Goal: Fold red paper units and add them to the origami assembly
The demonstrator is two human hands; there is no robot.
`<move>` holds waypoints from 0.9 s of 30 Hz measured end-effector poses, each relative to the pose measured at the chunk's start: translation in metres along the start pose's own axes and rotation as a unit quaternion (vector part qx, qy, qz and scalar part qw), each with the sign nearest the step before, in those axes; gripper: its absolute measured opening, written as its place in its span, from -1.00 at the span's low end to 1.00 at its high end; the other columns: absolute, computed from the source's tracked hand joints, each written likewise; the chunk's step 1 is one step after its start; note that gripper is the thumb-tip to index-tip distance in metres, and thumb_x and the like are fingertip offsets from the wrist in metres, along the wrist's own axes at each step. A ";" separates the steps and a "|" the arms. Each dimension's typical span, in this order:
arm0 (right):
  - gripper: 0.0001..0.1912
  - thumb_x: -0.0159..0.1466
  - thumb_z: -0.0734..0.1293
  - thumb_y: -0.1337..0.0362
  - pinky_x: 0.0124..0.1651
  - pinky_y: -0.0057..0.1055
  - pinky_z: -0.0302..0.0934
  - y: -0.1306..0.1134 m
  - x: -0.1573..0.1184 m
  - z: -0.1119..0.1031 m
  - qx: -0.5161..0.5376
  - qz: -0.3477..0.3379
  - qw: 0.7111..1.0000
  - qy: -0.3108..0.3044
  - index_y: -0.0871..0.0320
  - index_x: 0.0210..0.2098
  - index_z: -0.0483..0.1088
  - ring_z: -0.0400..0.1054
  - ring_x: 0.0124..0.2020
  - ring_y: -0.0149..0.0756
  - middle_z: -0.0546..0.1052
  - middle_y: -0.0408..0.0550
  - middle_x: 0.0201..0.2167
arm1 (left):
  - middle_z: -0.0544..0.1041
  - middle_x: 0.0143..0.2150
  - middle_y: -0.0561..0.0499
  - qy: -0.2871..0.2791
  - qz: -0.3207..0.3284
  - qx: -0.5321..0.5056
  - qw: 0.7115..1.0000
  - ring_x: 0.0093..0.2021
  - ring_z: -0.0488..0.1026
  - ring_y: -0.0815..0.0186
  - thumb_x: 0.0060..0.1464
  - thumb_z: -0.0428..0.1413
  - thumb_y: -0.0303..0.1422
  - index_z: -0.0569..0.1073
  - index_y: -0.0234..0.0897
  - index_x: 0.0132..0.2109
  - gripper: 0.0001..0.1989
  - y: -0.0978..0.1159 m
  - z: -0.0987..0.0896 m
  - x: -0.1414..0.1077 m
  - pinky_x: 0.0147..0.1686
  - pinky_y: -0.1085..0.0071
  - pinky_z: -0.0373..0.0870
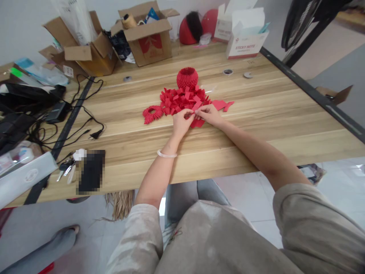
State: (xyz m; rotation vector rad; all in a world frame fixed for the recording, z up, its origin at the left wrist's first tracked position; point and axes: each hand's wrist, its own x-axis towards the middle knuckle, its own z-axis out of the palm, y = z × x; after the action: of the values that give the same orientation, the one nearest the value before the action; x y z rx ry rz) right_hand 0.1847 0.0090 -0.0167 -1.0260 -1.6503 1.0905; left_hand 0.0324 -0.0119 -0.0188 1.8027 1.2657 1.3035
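Note:
My left hand and my right hand meet over the table, fingers pinched together around a small piece of red paper. The fingertips partly hide the piece. Directly behind them lies a pile of folded red paper pieces. At the back of the pile stands a round red vase-like form built from folded paper, its top open. A ring of folded red paper lies to the left of my left hand. Flat red paper scraps rest beyond my right hand.
Cardboard boxes and a sticky note box line the back of the wooden table. Tape rolls lie farther back. Black cables, keys and a blurred dark object occupy the left. Another person's leg shows below.

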 end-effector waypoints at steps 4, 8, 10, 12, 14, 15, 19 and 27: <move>-0.66 0.08 0.35 0.04 -0.44 -0.50 0.19 0.000 0.000 0.000 0.001 0.001 1.000 -0.003 0.21 -0.59 0.43 0.30 -0.57 -0.44 0.47 -0.09 -0.62 | 0.58 -0.31 -0.06 0.003 -0.003 0.002 1.000 -0.32 0.50 0.35 -0.02 0.13 -0.43 0.50 -0.32 -0.29 -0.89 0.000 0.000 0.000 -0.20 0.40 0.44; -0.64 0.09 0.34 0.02 -0.44 -0.49 0.20 0.002 0.001 -0.001 -0.004 -0.009 1.000 -0.010 0.21 -0.57 0.44 0.29 -0.56 -0.44 0.48 -0.08 -0.60 | 0.57 -0.32 -0.06 0.013 -0.001 0.004 1.000 -0.33 0.50 0.35 -0.02 0.12 -0.43 0.50 -0.33 -0.29 -0.89 -0.001 -0.001 0.001 -0.22 0.40 0.44; -0.62 0.11 0.33 0.00 -0.44 -0.49 0.20 0.003 0.001 -0.001 -0.009 -0.010 1.000 -0.010 0.21 -0.57 0.43 0.29 -0.56 -0.44 0.48 -0.07 -0.59 | 0.57 -0.33 -0.05 0.018 0.000 0.001 1.000 -0.34 0.50 0.36 -0.01 0.12 -0.44 0.49 -0.33 -0.29 -0.90 0.000 -0.001 0.001 -0.23 0.41 0.44; -0.60 0.11 0.32 -0.02 -0.44 -0.49 0.19 0.003 0.001 -0.002 -0.008 -0.006 1.000 -0.009 0.21 -0.57 0.43 0.28 -0.56 -0.45 0.48 -0.06 -0.58 | 0.57 -0.34 -0.04 0.020 0.000 -0.002 1.000 -0.34 0.49 0.37 0.00 0.10 -0.44 0.48 -0.32 -0.30 -0.91 0.000 -0.001 0.000 -0.23 0.42 0.44; -0.61 0.11 0.32 -0.02 -0.45 -0.49 0.19 0.002 0.001 -0.002 0.000 -0.004 1.000 -0.006 0.21 -0.57 0.42 0.27 -0.57 -0.46 0.48 -0.07 -0.58 | 0.57 -0.33 -0.03 0.017 0.001 -0.002 1.000 -0.33 0.49 0.37 0.01 0.09 -0.43 0.47 -0.31 -0.30 -0.91 0.000 -0.001 0.000 -0.22 0.43 0.43; -0.61 0.10 0.33 -0.02 -0.45 -0.50 0.19 0.002 0.001 -0.001 0.005 -0.003 1.000 -0.003 0.21 -0.56 0.42 0.27 -0.57 -0.46 0.48 -0.07 -0.58 | 0.56 -0.33 -0.03 0.014 0.003 -0.003 1.000 -0.32 0.49 0.38 0.01 0.09 -0.43 0.47 -0.31 -0.30 -0.92 -0.001 -0.001 0.000 -0.22 0.43 0.43; -0.63 0.07 0.36 0.00 -0.47 -0.51 0.18 0.000 0.000 -0.002 0.022 0.000 1.000 -0.001 0.21 -0.55 0.41 0.27 -0.58 -0.47 0.46 -0.10 -0.61 | 0.54 -0.34 -0.03 0.001 0.009 -0.029 1.000 -0.33 0.49 0.37 -0.01 0.11 -0.43 0.44 -0.31 -0.32 -0.94 -0.003 0.000 0.000 -0.23 0.43 0.43; -0.65 0.07 0.38 0.01 -0.52 -0.54 0.18 0.000 -0.001 -0.002 0.050 -0.008 0.999 0.006 0.21 -0.50 0.38 0.27 -0.59 -0.49 0.45 -0.11 -0.62 | 0.53 -0.38 0.01 -0.016 -0.062 -0.168 0.984 -0.37 0.53 0.33 0.08 0.08 -0.24 0.37 -0.26 -0.19 -0.79 -0.012 0.004 0.006 -0.32 0.42 0.45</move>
State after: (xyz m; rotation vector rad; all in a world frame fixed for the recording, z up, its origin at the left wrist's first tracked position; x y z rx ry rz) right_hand 0.1866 0.0085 -0.0163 -0.9522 -1.5764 1.1429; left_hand 0.0324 -0.0016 -0.0285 1.4795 1.0503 1.3225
